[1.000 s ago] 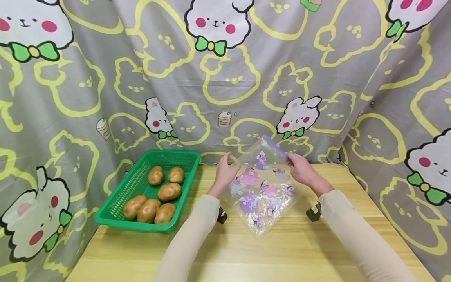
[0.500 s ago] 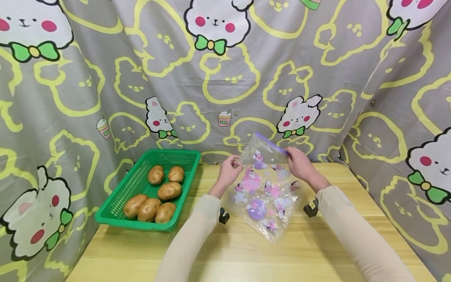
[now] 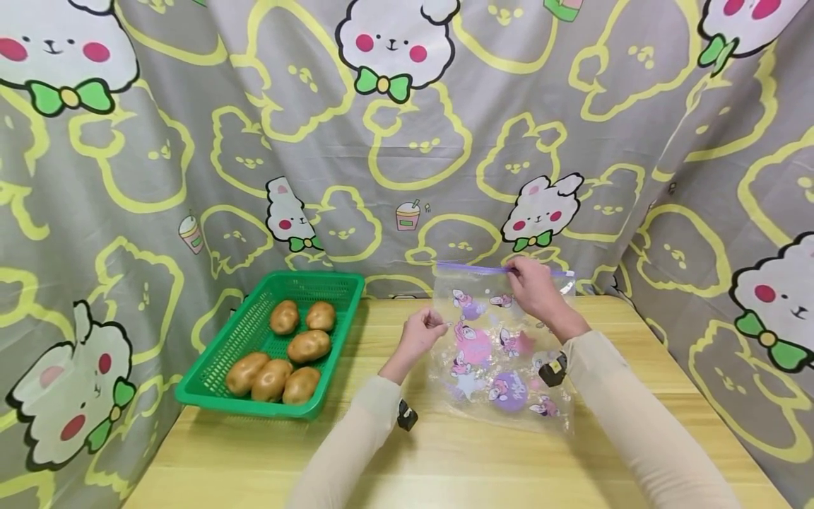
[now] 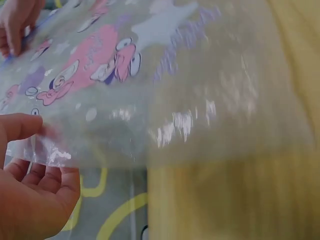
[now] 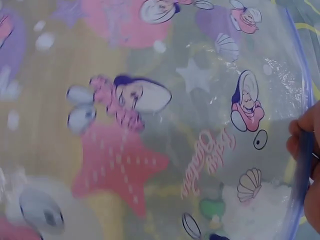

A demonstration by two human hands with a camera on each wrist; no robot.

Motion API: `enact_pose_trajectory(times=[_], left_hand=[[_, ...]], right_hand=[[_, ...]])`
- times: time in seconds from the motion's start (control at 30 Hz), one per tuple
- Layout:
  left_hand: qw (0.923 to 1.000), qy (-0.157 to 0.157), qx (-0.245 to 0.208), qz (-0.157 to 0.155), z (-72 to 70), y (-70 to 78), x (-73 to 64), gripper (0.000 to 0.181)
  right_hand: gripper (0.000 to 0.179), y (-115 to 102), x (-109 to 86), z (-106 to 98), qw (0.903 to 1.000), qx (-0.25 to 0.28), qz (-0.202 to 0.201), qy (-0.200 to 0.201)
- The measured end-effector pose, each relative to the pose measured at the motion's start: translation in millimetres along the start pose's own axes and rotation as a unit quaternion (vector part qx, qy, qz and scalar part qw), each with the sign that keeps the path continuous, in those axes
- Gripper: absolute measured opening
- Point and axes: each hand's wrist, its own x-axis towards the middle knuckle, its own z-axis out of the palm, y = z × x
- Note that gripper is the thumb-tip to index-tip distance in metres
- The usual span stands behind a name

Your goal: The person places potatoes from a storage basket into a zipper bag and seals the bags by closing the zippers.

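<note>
Clear bag (image 3: 473,346) held by the right hand (image 3: 537,290), potatoes (image 3: 308,346) well to the left

The bag is held up over the table (image 3: 445,474), to the right of the green basket (image 3: 254,407). It is almost square, so no long side can be picked out. Its purple strip (image 3: 470,268) is stretched from left to right along the far edge, and the rest of the bag is spread toward the near side. The strip is pinched near its middle by the thumb and fingers of the right hand.

The left hand (image 3: 416,336) is placed nearer and lower, at the left edge of the bag. Its thumb and fingers are bent and kept close, but in the blurry left wrist view it cannot be told whether the plastic is pinched or only touched.

What seems to matter most is the way from the left fingers to the strip. The strip's left end is found straight beyond them, on the far side, with a gap between. The strip is already reached by the right hand, while the basket, where six potatoes are laid, is nearer to the left one.
</note>
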Motion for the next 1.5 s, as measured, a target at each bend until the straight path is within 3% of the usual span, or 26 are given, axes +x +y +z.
enact_pose_trajectory(times=[0.23, 0.33, 0.43, 0.53, 0.67, 0.83, 1.1, 1.23, 1.37, 1.43, 1.5], left_hand=[[0.9987, -0.050, 0.000, -0.007, 5.5, -13.1, -11.8, 0.013], [0.9974, -0.067, -0.019, -0.014, 0.8, -14.5, -10.8, 0.023], [0.9966, -0.055, -0.061, -0.009, -10.6, -7.3, -4.7, 0.044], [0.9962, -0.024, -0.081, 0.022, -23.9, 7.5, 3.6, 0.054], [0.9976, -0.009, -0.017, 0.066, -34.6, 25.2, 13.2, 0.044], [0.9901, -0.031, 0.085, 0.107, -36.2, 36.4, 20.6, 0.029], [0.9745, -0.049, 0.148, 0.162, -35.2, 34.7, 19.9, 0.011], [0.9722, -0.046, 0.158, 0.167, -33.5, 34.0, 13.1, 0.006], [0.9791, -0.025, 0.148, 0.137, -29.6, 28.9, 5.0, 0.005], [0.9830, -0.005, 0.134, 0.125, -27.3, 24.0, 0.8, 0.005], [0.9861, 0.019, 0.114, 0.120, -25.3, 19.1, -4.2, 0.005]], right_hand=[[0.008, -7, -0.5, 4, 0.9995, 0.006, -0.023, -0.023], [0.007, -7, -1.4, 5, 0.9985, 0.000, -0.028, -0.047], [0.007, -9, -2.2, 7, 0.9965, -0.012, -0.050, -0.066], [0.006, -12, -3.0, 8, 0.9938, -0.020, -0.082, -0.072], [0.006, -17, -4.5, 13, 0.9907, -0.021, -0.116, -0.069], [0.005, -23, -5.5, 22, 0.9889, -0.012, -0.130, -0.072], [0.007, -28, -8.1, 32, 0.9878, -0.015, -0.134, -0.078], [0.007, -29, -8.8, 34, 0.9877, -0.011, -0.138, -0.072], [0.010, -31, -9.3, 36, 0.9898, 0.013, -0.135, -0.043], [0.011, -33, -9.6, 35, 0.9928, 0.031, -0.114, -0.021], [0.006, -37, -10.1, 34, 0.9962, 0.059, -0.064, -0.012]])
